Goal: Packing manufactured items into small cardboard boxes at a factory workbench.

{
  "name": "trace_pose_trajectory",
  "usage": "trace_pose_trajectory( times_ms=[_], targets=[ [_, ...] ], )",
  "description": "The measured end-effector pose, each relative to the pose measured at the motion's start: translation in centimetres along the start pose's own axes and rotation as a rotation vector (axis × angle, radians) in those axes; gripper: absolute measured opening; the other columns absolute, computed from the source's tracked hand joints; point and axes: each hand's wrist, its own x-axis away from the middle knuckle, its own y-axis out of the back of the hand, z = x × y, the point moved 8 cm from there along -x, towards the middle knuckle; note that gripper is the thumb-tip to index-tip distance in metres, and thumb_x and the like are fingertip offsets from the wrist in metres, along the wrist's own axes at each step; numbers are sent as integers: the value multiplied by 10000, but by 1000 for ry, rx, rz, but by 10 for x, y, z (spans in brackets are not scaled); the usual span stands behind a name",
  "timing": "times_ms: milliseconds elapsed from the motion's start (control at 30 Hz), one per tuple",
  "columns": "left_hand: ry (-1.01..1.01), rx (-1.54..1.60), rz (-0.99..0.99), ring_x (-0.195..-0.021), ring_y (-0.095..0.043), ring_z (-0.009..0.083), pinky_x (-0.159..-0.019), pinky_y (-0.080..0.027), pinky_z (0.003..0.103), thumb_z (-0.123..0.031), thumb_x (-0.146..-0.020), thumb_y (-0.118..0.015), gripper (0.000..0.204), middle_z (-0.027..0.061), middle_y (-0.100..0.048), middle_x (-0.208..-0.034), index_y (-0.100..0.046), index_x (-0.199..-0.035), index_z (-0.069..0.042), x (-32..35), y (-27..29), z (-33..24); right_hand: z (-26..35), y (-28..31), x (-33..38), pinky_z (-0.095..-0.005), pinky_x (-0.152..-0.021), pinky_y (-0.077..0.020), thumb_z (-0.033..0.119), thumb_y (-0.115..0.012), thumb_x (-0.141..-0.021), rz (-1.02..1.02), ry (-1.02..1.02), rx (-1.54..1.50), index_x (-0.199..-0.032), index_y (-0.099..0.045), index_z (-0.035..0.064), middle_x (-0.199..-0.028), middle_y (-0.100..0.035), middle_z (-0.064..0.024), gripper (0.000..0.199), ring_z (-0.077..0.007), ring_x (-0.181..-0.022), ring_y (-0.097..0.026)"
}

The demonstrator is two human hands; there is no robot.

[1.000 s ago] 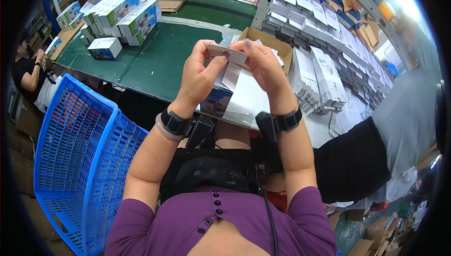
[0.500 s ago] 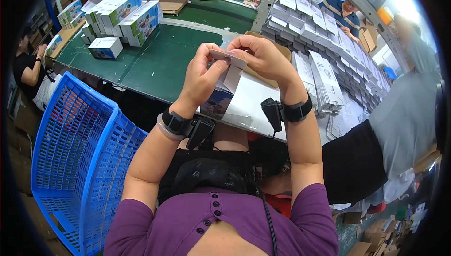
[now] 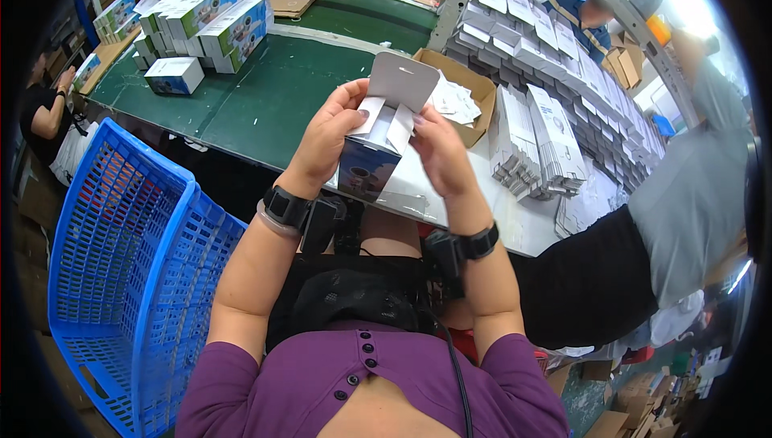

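While both hands work in front of the chest, a small retail carton (image 3: 371, 160) with a dark printed front sits between them, just above the near edge of the green-topped table (image 3: 273, 100). The left hand (image 3: 328, 136) wraps its fingers around the carton's left side at about nine o'clock, thumb near the top opening. The right hand (image 3: 438, 152) pinches at the white inner flaps at about two o'clock, fingers curled onto them. The hang-tab lid (image 3: 402, 80) stands upright and open at twelve o'clock.

My judgement: thin card flaps crease easily, so a hard push from the right fingertips could buckle one rather than tuck it. Held only by one side, the carton might also twist or slip toward the blue plastic crate (image 3: 121, 253) at eight o'clock. Stacked flat cartons (image 3: 539, 140) lie at three o'clock.
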Motion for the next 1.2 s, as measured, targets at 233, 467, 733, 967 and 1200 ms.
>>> trace_pose_trajectory(
  times_ms=[233,467,733,967,1200],
  targets=[
    [46,114,-84,-1041,-579,144,-942,-459,262,36,-864,-459,416,95,-583,-1160,-491,-1278,17,4,11,12,-15,-16,-2,-323,-1029,-414,51,-476,-964,-128,68,-113,-1322,-508,45,-1258,-581,-93,360,-182,-1151,-557],
    [-24,172,-42,-1020,-592,143,-922,-474,267,43,-867,-465,343,76,-597,-1131,-556,-1188,-38,0,10,10,-8,-7,-6,-317,-1045,-405,53,-457,-999,-19,295,22,-1234,-562,51,-1269,-585,-104,257,-181,-1172,-553],
    [50,136,-35,-1020,-596,148,-921,-483,278,7,-895,-519,298,69,-611,-1092,-544,-1190,-28,-2,8,14,-4,-18,-4,-313,-1011,-435,65,-490,-990,-90,227,109,-1206,-571,41,-1227,-601,-106,232,-170,-1148,-566],
    [110,53,-55,-998,-608,135,-884,-498,263,-25,-918,-562,286,60,-624,-1074,-534,-1203,-21,-2,8,10,-17,-12,-11,-263,-916,-467,65,-520,-974,-195,42,-66,-1114,-599,61,-1174,-614,-86,161,-130,-1057,-578],
    [87,159,103,-946,-635,132,-828,-527,243,-37,-922,-600,129,81,-629,-1116,-620,-1050,-38,-3,14,13,-11,-15,-9,-318,-996,-449,62,-540,-928,8,249,143,-1150,-610,45,-1301,-569,-154,234,-226,-1198,-553]
  ],
)
